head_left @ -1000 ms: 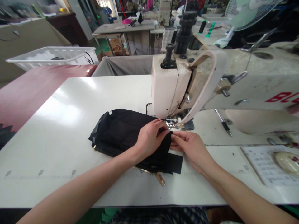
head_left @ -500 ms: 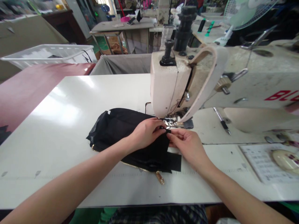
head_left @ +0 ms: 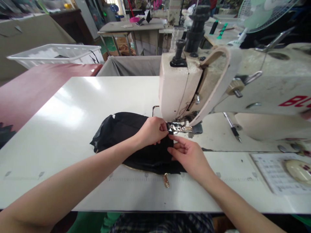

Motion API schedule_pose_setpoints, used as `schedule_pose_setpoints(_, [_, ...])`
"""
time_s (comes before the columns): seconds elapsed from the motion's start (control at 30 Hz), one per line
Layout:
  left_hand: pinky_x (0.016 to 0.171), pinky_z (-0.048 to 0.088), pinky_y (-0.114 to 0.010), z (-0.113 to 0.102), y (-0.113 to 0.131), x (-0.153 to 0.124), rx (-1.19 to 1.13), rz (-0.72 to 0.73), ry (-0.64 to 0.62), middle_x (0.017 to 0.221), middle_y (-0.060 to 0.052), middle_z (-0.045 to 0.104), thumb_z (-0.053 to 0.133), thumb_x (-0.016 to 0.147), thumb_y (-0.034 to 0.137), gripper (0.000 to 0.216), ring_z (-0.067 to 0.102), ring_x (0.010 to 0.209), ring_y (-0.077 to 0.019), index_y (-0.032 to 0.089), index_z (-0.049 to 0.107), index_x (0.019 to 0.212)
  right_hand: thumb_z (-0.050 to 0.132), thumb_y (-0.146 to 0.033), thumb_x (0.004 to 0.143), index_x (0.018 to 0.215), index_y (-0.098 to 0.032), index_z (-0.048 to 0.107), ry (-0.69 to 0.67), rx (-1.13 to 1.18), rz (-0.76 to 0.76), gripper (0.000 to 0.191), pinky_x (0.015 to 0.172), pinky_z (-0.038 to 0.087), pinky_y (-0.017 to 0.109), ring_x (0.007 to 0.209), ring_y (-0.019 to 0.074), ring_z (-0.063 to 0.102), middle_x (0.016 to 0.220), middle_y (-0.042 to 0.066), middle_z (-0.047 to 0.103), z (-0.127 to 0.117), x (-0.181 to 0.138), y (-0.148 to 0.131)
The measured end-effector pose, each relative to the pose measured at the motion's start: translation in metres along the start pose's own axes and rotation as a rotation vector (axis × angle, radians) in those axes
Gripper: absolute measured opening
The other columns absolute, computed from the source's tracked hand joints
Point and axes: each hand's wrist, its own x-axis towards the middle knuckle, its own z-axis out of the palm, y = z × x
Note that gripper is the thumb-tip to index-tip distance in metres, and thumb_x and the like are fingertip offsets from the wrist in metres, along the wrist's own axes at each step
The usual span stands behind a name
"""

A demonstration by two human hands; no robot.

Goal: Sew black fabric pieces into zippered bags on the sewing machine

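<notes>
A black fabric pouch lies on the sewing table, its right end beside the presser foot of the sewing machine. Its gold zipper runs along the near side, ending in a dangling zipper pull. My left hand is closed, pinching the pouch's edge just left of the presser foot. At the right end, my right hand grips the fabric edge between thumb and fingers, index finger stretched toward the foot. My right hand partly covers the pouch's near right corner.
A pen lies on the machine bed. To the right are a printed sheet and a pale oval object. A white plastic basket rests on the reddish surface at left. A fan stands behind the machine.
The pouch's right end has shifted slightly left and up to the presser foot. My left hand has moved forward; my right hand has slid its grip a little lower, fingers less tightly pinched.
</notes>
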Motion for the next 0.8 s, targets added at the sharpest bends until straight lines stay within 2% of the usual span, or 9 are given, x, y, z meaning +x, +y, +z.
schedule_pose_setpoints(0.1, [0.03, 0.037, -0.018, 0.0, 0.002, 0.006, -0.036, -0.065, -0.027, 0.043, 0.003, 0.052, 0.054, 0.071, 0.011, 0.01, 0.05, 0.032, -0.0114, 0.014, 0.054, 0.062, 0.065, -0.023, 0.072, 0.121, -0.015, 0.061, -0.04, -0.021, 0.036, 0.05, 0.057, 0.054, 0.03, 0.054, 0.0148, 0.061, 0.063, -0.004, 0.059, -0.006, 0.007, 0.0])
schedule_pose_setpoints(0.27, [0.027, 0.037, -0.017, -0.001, 0.003, 0.012, -0.055, -0.099, -0.031, 0.043, 0.002, 0.052, 0.053, 0.066, 0.008, 0.009, 0.051, 0.032, -0.0116, 0.014, 0.052, 0.059, 0.065, -0.022, 0.072, 0.124, -0.015, 0.06, -0.044, -0.076, 0.01, 0.053, 0.055, 0.054, 0.03, 0.052, 0.0157, 0.061, 0.064, -0.004, 0.061, -0.01, 0.016, -0.001])
schedule_pose_setpoints(0.47, [0.027, 0.035, -0.016, -0.002, 0.006, 0.01, -0.04, -0.091, 0.015, 0.042, 0.003, 0.05, 0.052, 0.064, 0.007, 0.009, 0.05, 0.032, -0.0117, 0.015, 0.051, 0.06, 0.065, -0.022, 0.07, 0.126, -0.017, 0.06, -0.026, -0.138, 0.001, 0.056, 0.052, 0.051, 0.03, 0.049, 0.0162, 0.062, 0.065, -0.003, 0.062, -0.012, 0.021, -0.002])
schedule_pose_setpoints(0.8, [0.028, 0.033, -0.015, -0.002, 0.002, 0.016, -0.035, -0.031, 0.073, 0.045, 0.004, 0.05, 0.054, 0.062, 0.006, 0.009, 0.052, 0.032, -0.0112, 0.015, 0.051, 0.06, 0.068, -0.033, 0.068, 0.125, -0.018, 0.061, 0.013, -0.103, -0.002, 0.06, 0.055, 0.053, 0.034, 0.051, 0.0188, 0.064, 0.069, -0.002, 0.065, -0.012, 0.026, 0.003])
